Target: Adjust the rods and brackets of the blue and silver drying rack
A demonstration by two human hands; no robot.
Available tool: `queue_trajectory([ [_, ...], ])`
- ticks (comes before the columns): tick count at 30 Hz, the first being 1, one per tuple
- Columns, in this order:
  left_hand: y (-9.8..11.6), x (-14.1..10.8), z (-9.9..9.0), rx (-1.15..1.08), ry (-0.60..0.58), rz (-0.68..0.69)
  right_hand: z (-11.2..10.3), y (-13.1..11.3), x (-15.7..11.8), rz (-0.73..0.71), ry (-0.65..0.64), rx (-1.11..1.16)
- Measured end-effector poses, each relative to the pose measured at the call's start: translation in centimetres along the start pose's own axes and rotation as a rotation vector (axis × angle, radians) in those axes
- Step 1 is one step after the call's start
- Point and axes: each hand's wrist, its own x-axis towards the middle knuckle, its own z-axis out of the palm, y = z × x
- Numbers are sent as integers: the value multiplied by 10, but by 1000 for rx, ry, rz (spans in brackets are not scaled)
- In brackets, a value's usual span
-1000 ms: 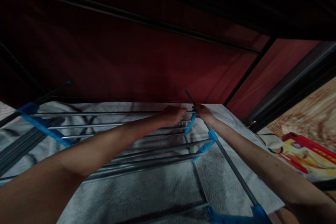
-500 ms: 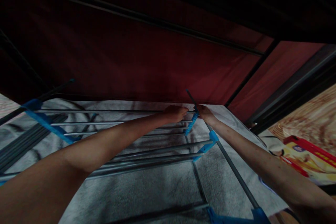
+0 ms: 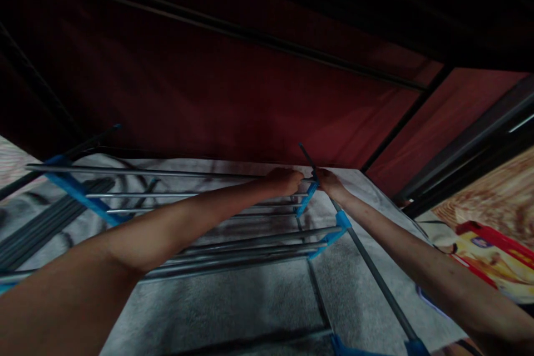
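Note:
A rack of grey metal tubes with blue plastic joints lies over a grey cloth [image 3: 258,300]. My left hand [image 3: 286,181] is closed around the right part of the rearmost crossbar [image 3: 167,172], whose left end sticks out past the left blue bracket [image 3: 81,194]. Just right of it, my right hand [image 3: 329,182] is closed at the rear right blue bracket [image 3: 307,198], where the bracket meets the side pole [image 3: 377,278]. Its fingertips are partly hidden behind the joint. Nearer me, more tubes run into another blue bracket [image 3: 334,236].
A dark red panel [image 3: 233,105] with black frame bars stands behind the rack. Several loose grey tubes [image 3: 45,228] lie on the cloth at left. At right are a red and yellow box [image 3: 496,261] and a wood-patterned surface [image 3: 504,189].
The rearmost crossbar's left end has come out beyond the left blue bracket, where it was at the bracket before. Both hands stay near the right joint. The view has shifted slightly.

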Motion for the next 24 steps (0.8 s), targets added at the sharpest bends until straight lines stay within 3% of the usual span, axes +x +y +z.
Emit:
queue_trajectory([
  [9, 5, -1, 1, -22, -21, -43, -1, -5, -2, -3, -16, -31],
  [17, 8, -4, -6, -19, -25, 10, -7, -15, -13, -36, -18, -92],
  [21, 7, -20, -25, -25, -27, 30, -11, -20, -21, -69, -3, -132],
  [24, -15, -48, -56, 35, 7, 5, -14, -23, -28, -117, 18, -152],
])
